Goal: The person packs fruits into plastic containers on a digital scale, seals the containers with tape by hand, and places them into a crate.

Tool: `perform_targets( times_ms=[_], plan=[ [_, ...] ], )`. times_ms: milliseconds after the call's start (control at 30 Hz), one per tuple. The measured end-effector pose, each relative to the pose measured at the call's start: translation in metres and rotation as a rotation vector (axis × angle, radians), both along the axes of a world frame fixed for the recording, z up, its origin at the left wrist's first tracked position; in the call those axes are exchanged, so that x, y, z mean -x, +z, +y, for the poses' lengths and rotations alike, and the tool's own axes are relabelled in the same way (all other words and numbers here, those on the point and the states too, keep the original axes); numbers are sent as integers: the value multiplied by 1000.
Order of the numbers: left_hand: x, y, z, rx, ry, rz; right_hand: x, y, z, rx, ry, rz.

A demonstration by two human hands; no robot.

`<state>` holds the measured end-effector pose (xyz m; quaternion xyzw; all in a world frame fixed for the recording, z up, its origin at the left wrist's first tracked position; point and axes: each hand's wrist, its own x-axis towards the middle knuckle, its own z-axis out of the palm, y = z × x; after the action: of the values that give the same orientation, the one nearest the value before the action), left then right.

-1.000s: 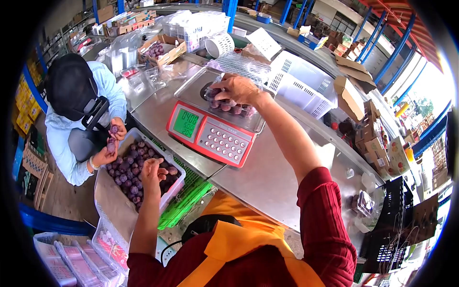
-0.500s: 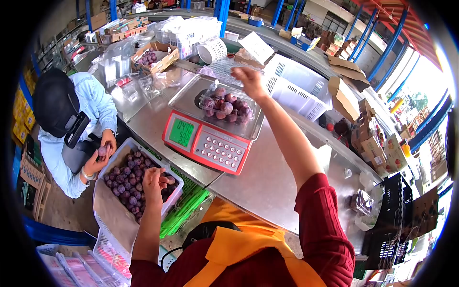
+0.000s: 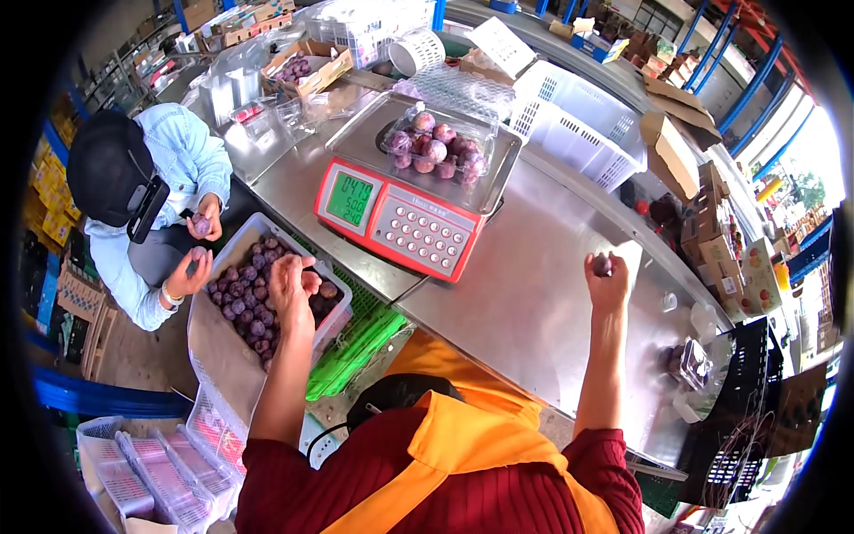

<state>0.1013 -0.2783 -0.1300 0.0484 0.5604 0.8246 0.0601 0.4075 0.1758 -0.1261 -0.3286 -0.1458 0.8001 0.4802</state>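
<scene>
My right hand (image 3: 610, 278) is out over the steel table, fingers closed around a dark plum (image 3: 602, 264). Above the crate of purple plums (image 3: 245, 298) is my left hand (image 3: 292, 287), its fingers curled; what they grip, if anything, is hidden. A clear plastic box of plums (image 3: 438, 147) rests on the steel pan of a red weighing scale (image 3: 405, 222) with a lit green display. Brown paper (image 3: 227, 360) lines the plum crate. Across that crate, a person in a pale blue shirt (image 3: 165, 169) holds a plum in each hand.
White perforated crates (image 3: 578, 125) stand behind the scale, near a carton of plums (image 3: 307, 68). On the right lie a packed plum box (image 3: 689, 363) and a black crate (image 3: 738, 418). Green crates (image 3: 356, 351) sit below the table edge. Bubble wrap (image 3: 463, 98) lies behind the pan.
My right hand has moved from beside the scale pan to the table's right side, now holding a plum. The scale's digits differ. The co-worker's hands have moved apart.
</scene>
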Motion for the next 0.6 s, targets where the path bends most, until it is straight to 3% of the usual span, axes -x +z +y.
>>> perform_targets(
  times_ms=[67,100,333,400,467,600],
  plan=[
    [-6,9,11,-10,19,16,-6,-20,-13,-307,57,-210],
    [-7,9,15,-24,2,27,-3,-4,-24,-162,101,-150],
    [-25,11,36,60,-135,87,82,81,-69,-633,409,-456],
    [-26,7,37,80,-155,90,126,96,-66,-895,373,-490],
    [-27,4,34,69,-165,93,186,77,-38,-1106,321,-317],
    [-19,-6,15,116,-124,107,245,79,-29,-1436,296,-690]
  ],
)
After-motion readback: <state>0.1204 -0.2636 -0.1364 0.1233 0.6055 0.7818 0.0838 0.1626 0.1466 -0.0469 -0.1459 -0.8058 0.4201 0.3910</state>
